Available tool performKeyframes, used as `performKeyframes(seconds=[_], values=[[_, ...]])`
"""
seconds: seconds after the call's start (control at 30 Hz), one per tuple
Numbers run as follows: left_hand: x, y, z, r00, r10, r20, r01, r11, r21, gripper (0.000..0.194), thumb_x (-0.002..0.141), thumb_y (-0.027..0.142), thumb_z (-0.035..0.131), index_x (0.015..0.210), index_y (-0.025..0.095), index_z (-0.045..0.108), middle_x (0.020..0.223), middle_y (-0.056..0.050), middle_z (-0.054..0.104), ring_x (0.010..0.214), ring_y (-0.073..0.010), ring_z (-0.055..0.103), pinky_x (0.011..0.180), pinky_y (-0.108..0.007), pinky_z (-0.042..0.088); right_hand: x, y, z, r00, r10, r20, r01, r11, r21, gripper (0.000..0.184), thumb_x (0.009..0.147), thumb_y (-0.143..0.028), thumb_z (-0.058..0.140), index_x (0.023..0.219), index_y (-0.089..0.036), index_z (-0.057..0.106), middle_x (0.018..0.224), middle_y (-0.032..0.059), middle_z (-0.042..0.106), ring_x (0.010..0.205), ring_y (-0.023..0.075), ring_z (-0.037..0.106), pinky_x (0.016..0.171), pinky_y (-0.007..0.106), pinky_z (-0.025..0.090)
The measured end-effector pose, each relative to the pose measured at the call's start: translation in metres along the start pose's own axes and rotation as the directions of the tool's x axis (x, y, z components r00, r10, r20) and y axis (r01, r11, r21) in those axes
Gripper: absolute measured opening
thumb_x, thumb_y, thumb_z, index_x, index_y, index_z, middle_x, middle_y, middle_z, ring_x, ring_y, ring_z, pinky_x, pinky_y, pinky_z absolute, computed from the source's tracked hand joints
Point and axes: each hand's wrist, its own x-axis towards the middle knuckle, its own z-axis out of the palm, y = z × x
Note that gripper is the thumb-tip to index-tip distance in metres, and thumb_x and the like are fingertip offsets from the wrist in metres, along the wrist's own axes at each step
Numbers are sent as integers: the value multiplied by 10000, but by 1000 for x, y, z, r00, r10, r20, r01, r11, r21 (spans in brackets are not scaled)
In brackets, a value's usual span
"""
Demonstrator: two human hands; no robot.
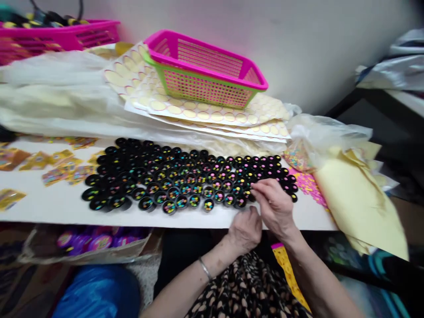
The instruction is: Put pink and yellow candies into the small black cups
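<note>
Rows of small black cups [181, 201] stand close together on the white tabletop [185, 220], with little pink, yellow and blue round pieces inside. Over the right part of the rows is my right hand [275, 204], thumb and fingertips pinched together just above a cup. Whatever that pinch holds is too small to make out. My left hand [245, 229], below a silver bracelet [205, 268], is closed at the table's front edge, beside the right hand. Its curled fingers hide anything inside. Loose pink and yellow pieces [309, 187] lie right of the cups.
Behind the cups, a pink and green basket [207, 84] rests on sheets of round stickers [198, 115]. Small golden packets [62, 165] lie at left. Yellow paper [359, 198] overhangs the right edge. A box of purple items [96, 240] sits below the table.
</note>
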Motion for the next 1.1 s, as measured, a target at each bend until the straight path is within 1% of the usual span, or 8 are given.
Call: performKeyframes(seconds=[0.07, 0.13, 0.2, 0.27, 0.37, 0.5, 0.8, 1.1], values=[[3, -4, -4, 997, 50, -57, -50, 999, 0, 176, 839, 201, 423, 820, 115, 575, 981, -146, 610, 661, -152, 524, 522, -329, 323, -13, 37, -31, 958, 168, -233, -192, 978, -84, 157, 796, -231, 494, 917, -195, 588, 876, 36, 570, 817, 155, 533, 744, 308, 432], [6, -7, -6, 988, 94, -126, -85, 994, 73, 128, 807, 209, 491, 845, 116, 570, 987, -146, 613, 644, -149, 513, 520, -330, 319, -33, 80, -61, 853, 329, -405, -422, 892, -164, 194, 796, -265, 451, 912, -163, 568, 829, 47, 570, 765, 161, 533, 694, 304, 434], [10, -8, -7, 977, 134, -164, -109, 982, 153, 152, 783, 222, 535, 885, 114, 571, 983, -137, 619, 633, -150, 502, 524, -329, 322, -54, 118, -86, 769, 434, -469, -599, 745, -293, 223, 773, -261, 416, 870, -136, 574, 770, 62, 573, 719, 173, 520, 660, 305, 421], [13, -8, -7, 970, 155, -186, -119, 974, 190, 169, 765, 229, 562, 888, 114, 574, 972, -128, 625, 618, -150, 489, 523, -325, 323, -71, 145, -101, 742, 467, -481, -656, 651, -382, 230, 737, -236, 411, 824, -126, 593, 757, 80, 575, 715, 186, 505, 666, 316, 400], [16, -7, -8, 966, 171, -191, -129, 968, 217, 183, 748, 232, 585, 887, 113, 579, 965, -120, 631, 604, -148, 477, 527, -320, 330, -83, 163, -106, 753, 466, -465, -654, 612, -446, 229, 715, -217, 416, 797, -134, 613, 790, 88, 567, 728, 191, 485, 672, 314, 368], [18, -5, -9, 968, 169, -184, -123, 963, 238, 170, 741, 228, 593, 870, 117, 585, 954, -114, 637, 599, -146, 474, 528, -313, 333, -78, 168, -102, 776, 469, -422, -630, 607, -484, 225, 733, -229, 426, 818, -151, 619, 822, 73, 550, 730, 177, 474, 655, 289, 348], [18, -5, -10, 973, 163, -164, -120, 963, 242, 136, 757, 214, 571, 864, 131, 581, 964, -111, 636, 606, -140, 489, 541, -308, 347, -52, 176, -94, 830, 462, -313, -557, 661, -502, 191, 764, -240, 442, 779, -174, 621, 801, 44, 530, 760, 161, 461, 657, 266, 320], [19, -4, -10, 975, 155, -161, -118, 969, 217, 128, 758, 205, 569, 864, 134, 582, 958, -115, 637, 603, -142, 498, 534, -309, 342, -60, 168, -98, 875, 453, -173, -483, 782, -395, 163, 773, -239, 442, 760, -176, 591, 790, 34, 561, 754, 152, 503, 691, 266, 363]])
